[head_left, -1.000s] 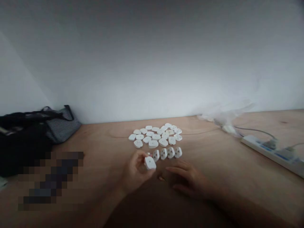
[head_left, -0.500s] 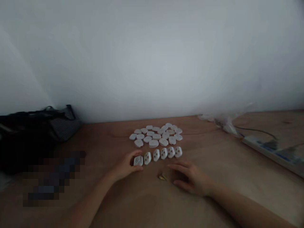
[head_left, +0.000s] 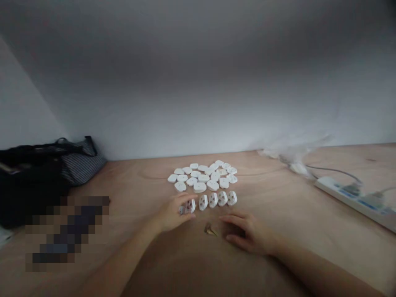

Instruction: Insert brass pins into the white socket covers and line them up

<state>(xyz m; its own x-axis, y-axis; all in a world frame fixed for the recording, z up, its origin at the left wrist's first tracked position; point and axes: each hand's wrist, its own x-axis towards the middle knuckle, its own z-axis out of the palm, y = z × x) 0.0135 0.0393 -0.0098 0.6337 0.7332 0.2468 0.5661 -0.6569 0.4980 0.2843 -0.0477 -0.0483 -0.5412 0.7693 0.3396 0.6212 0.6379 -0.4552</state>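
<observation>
My left hand (head_left: 173,211) is curled around the left end of a row of white plug housings with round holes in their faces. Its thumb and fingers close about a white plug housing (head_left: 191,205); a second one, blurred, seems to lie against the palm. To the right, several more standing plug housings (head_left: 213,200) continue the row. My right hand (head_left: 250,233) rests on the table, fingers apart and holding nothing. Just left of its fingertips lie a few small brass-coloured pieces (head_left: 210,230), too blurred to name.
Behind the row, many white housings (head_left: 203,178) lie spread on the wooden table (head_left: 139,177). A power strip (head_left: 349,198) with plugs and a cable sits at right, near a clear plastic bag (head_left: 297,163). At left are a black bag (head_left: 34,181) and a pixelated object (head_left: 71,231).
My left hand has moved right along the row, from the end housing to the one beside it, and the end housing has shifted with it. My right hand stays put. The picture is brighter.
</observation>
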